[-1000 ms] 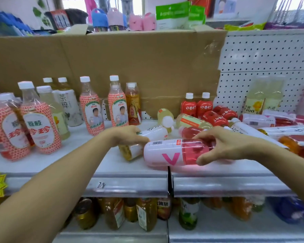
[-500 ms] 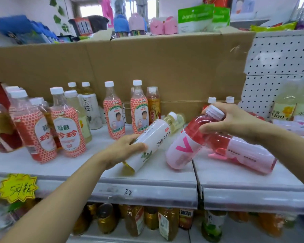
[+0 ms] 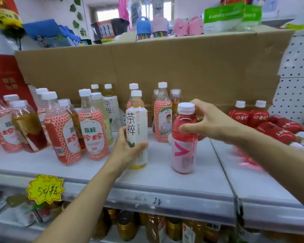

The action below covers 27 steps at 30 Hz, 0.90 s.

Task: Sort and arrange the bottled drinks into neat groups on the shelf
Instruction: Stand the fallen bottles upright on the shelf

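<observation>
Shelf (image 3: 165,183), front middle: white-label tea bottle (image 3: 136,127) upright, my left hand (image 3: 128,149) wrapped round its lower body. Pink V-marked bottle (image 3: 183,141) upright just to its right, my right hand (image 3: 207,121) grasping its neck. Lychee bottles (image 3: 93,130) stand grouped toward the left end.

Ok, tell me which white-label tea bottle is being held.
The front tea bottle, gripped low by the left hand; the other white-label bottle stands untouched further back, near the cardboard.
</observation>
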Each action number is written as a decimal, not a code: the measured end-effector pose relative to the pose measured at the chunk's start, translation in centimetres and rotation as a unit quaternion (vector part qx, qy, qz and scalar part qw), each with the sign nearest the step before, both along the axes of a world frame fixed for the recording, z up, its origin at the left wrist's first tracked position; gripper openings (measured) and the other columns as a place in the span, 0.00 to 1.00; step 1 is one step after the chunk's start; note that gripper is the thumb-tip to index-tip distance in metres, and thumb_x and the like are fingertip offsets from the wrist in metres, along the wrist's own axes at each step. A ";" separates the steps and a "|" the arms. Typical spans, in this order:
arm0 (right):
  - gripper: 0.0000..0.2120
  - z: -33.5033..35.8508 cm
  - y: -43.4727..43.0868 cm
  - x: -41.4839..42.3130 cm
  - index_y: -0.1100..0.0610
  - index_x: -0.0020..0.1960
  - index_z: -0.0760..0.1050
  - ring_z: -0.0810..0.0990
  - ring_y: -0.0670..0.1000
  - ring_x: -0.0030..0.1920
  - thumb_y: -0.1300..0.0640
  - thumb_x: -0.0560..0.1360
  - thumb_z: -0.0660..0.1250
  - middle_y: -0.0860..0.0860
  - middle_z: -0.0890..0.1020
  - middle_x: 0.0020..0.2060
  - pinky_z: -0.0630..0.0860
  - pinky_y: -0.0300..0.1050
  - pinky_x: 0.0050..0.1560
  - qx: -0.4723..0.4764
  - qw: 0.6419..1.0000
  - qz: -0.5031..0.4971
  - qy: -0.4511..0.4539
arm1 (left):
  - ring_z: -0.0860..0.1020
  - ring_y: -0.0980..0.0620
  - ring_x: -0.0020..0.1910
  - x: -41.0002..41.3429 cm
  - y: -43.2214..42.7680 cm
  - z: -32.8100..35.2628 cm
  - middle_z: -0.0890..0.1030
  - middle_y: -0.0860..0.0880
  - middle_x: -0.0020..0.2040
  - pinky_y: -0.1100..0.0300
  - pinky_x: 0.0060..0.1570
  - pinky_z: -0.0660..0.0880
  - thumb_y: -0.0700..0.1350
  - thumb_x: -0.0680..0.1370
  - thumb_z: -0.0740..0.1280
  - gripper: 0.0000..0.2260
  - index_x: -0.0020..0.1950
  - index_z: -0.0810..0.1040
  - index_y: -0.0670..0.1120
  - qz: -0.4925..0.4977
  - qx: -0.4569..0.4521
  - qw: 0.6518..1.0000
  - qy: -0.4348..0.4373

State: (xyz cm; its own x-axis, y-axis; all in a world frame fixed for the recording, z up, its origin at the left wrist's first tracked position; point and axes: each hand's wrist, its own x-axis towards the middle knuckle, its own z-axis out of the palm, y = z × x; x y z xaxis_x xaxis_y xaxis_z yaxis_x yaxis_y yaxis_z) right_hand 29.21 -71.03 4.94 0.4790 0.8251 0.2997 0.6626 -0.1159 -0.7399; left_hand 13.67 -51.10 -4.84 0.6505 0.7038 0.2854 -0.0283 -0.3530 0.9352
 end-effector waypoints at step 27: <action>0.19 -7.4 5.0 7.5 0.54 0.67 0.69 0.73 0.55 0.64 0.49 0.78 0.65 0.51 0.77 0.62 0.69 0.49 0.54 -0.145 0.814 -0.078 -0.557 | 0.62 0.50 0.76 0.9 -2.4 -1.3 0.59 0.52 0.78 0.45 0.74 0.63 0.46 0.73 0.76 0.47 0.80 0.46 0.58 0.121 0.032 0.992 -0.008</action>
State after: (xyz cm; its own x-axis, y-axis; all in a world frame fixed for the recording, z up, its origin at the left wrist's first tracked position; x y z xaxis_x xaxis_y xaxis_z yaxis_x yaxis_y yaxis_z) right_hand 36.75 -66.04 -2.42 0.1489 0.8939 0.4228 0.8642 -0.3254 0.3836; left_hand 14.55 -53.45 -6.12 0.4606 0.8186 0.3431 0.0497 -0.4097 0.9109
